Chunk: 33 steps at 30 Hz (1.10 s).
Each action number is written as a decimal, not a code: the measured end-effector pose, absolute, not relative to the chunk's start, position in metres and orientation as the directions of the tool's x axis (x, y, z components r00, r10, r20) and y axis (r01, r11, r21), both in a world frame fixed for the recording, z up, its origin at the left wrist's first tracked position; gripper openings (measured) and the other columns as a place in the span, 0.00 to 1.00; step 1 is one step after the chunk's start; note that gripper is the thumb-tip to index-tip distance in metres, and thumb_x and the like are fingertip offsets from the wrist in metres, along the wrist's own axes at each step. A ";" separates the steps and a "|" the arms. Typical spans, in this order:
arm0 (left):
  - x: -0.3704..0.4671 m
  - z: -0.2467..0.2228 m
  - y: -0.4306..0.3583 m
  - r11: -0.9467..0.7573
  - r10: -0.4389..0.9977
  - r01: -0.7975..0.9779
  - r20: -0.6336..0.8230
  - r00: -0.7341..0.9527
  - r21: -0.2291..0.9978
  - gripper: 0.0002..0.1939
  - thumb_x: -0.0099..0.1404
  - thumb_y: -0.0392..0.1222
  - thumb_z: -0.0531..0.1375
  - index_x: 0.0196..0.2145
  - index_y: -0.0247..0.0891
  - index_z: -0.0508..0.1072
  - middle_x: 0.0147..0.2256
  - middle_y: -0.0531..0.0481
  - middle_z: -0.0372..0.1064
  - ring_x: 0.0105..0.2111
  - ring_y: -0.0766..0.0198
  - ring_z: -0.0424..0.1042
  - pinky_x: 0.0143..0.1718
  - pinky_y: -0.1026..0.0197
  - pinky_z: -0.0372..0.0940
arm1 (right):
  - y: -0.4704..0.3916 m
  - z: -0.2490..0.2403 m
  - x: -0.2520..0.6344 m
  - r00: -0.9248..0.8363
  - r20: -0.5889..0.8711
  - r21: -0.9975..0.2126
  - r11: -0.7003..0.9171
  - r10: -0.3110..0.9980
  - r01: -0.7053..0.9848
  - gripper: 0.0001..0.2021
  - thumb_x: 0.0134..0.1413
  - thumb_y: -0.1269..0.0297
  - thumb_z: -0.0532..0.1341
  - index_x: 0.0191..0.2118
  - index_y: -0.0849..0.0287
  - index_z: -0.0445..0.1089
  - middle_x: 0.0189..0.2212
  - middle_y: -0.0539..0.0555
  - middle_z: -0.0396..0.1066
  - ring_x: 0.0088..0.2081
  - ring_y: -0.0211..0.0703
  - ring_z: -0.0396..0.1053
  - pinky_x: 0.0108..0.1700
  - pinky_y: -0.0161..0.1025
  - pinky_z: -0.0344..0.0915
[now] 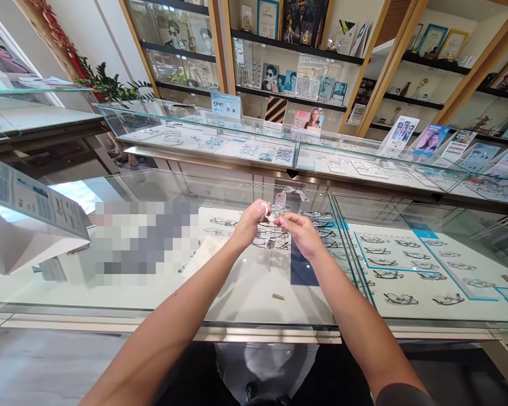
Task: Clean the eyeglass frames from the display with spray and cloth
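Note:
Both hands are close together over the glass counter, nearly touching. My left hand [254,220] is closed around a small white round item [265,211]. The fingers of my right hand [298,230] are pinched on something small, too fine to make out. A clear, shiny piece [280,202] stands up just behind the fingertips. Below the hands, rows of eyeglasses [271,242] show through the glass. A small gold-coloured piece [278,297] lies nearer the front edge, and a pale cloth or sheet [205,254] is to the left of my left forearm.
The glass counter [237,307] spans the front. More eyeglasses [400,299] sit in the case at right. A white folded sign [34,214] stands at left. Behind are another display case [220,141], a plant [114,84] and wall shelves [296,48].

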<state>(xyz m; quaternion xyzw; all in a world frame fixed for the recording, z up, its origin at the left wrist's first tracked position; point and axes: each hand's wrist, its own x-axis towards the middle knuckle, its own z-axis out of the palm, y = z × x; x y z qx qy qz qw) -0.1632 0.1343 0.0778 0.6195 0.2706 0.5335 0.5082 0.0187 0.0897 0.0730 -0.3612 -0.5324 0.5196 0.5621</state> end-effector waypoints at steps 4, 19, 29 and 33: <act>-0.162 0.079 0.133 -0.383 0.865 -0.117 0.400 0.302 0.916 0.28 0.66 0.71 0.63 0.32 0.40 0.73 0.33 0.48 0.67 0.35 0.58 0.66 0.41 0.57 0.67 | 0.092 0.081 0.031 -0.054 0.204 -0.934 0.178 0.978 -0.308 0.17 0.48 0.45 0.76 0.34 0.53 0.81 0.39 0.53 0.82 0.40 0.45 0.74 0.43 0.42 0.70; -0.172 0.082 0.140 -0.428 0.854 0.041 0.389 0.345 0.903 0.27 0.70 0.70 0.55 0.37 0.41 0.70 0.37 0.48 0.68 0.39 0.56 0.69 0.45 0.54 0.66 | 0.097 0.086 0.047 -0.022 0.150 -0.823 0.112 0.988 -0.557 0.13 0.47 0.55 0.80 0.33 0.56 0.81 0.40 0.52 0.80 0.38 0.38 0.73 0.37 0.34 0.71; -0.271 0.061 0.228 -0.210 0.902 0.402 0.335 -0.273 0.891 0.15 0.68 0.44 0.60 0.52 0.42 0.70 0.46 0.47 0.73 0.47 0.56 0.70 0.52 0.56 0.63 | 0.102 0.085 0.079 -0.030 0.178 -0.796 0.126 0.984 -0.592 0.08 0.54 0.59 0.76 0.36 0.53 0.80 0.40 0.50 0.80 0.37 0.39 0.74 0.39 0.38 0.73; -0.300 0.045 0.241 0.011 0.956 0.615 0.172 -0.237 0.788 0.12 0.68 0.44 0.62 0.48 0.40 0.73 0.47 0.44 0.76 0.46 0.52 0.73 0.49 0.54 0.65 | 0.103 0.082 0.080 -0.044 0.180 -0.792 0.118 0.983 -0.599 0.09 0.52 0.58 0.77 0.36 0.53 0.81 0.40 0.50 0.80 0.37 0.39 0.74 0.39 0.38 0.73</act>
